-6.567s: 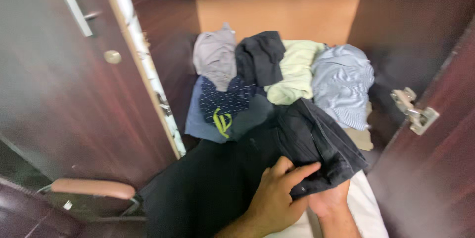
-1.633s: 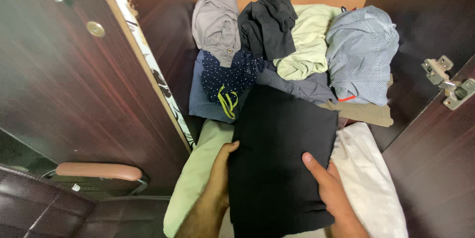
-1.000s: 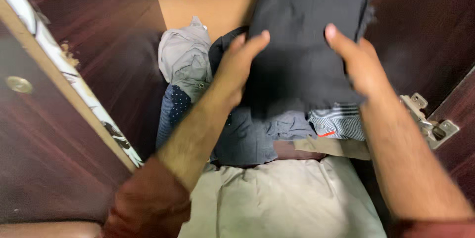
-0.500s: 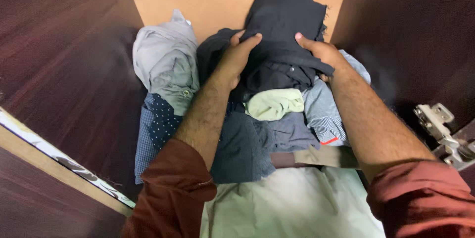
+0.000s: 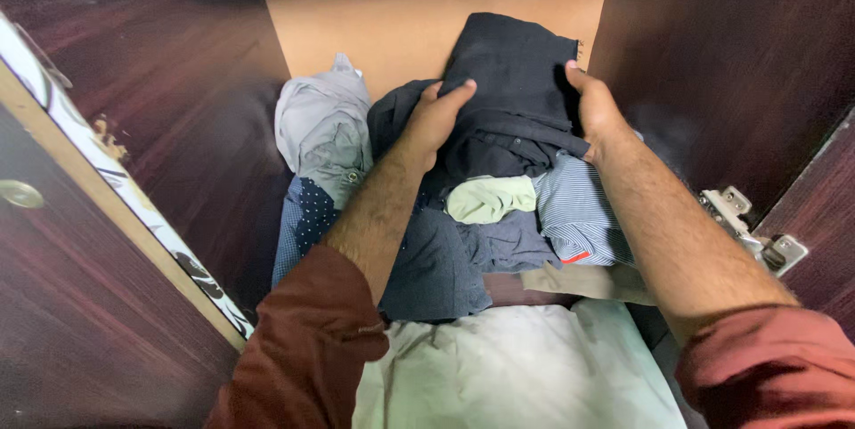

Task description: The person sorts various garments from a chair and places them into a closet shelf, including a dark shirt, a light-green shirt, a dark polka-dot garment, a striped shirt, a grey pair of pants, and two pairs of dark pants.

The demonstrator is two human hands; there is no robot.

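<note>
Presently both hands are resting on a folded dark garment (image 5: 521,73) lying at the top of a heap of clothes inside a dark wooden wardrobe (image 5: 730,64). Left hand (image 5: 436,117) is lying mostly flat with fingers extended and only slightly curled, pressing on the garment's left edge; it is not closing around anything. Right hand (image 5: 595,113) is cupping the garment's right edge, thumb on the upper surface and the remaining fingers hidden behind the cloth, so a loose hold on that edge is showing. Garment is sitting toward the back of the compartment, against the tan back panel (image 5: 401,28). Beneath and in front of it a pale green cloth (image 5: 490,199), a blue striped shirt (image 5: 579,215) and a dark grey-blue piece (image 5: 445,260) are lying crumpled. Grey clothing (image 5: 321,130) is sitting just left of the left forearm, with a dotted navy fabric (image 5: 312,211) below it. White cloth (image 5: 508,367) is lying nearest the camera. Both forearms are emerging from rust-red sleeves (image 5: 307,349).
</note>
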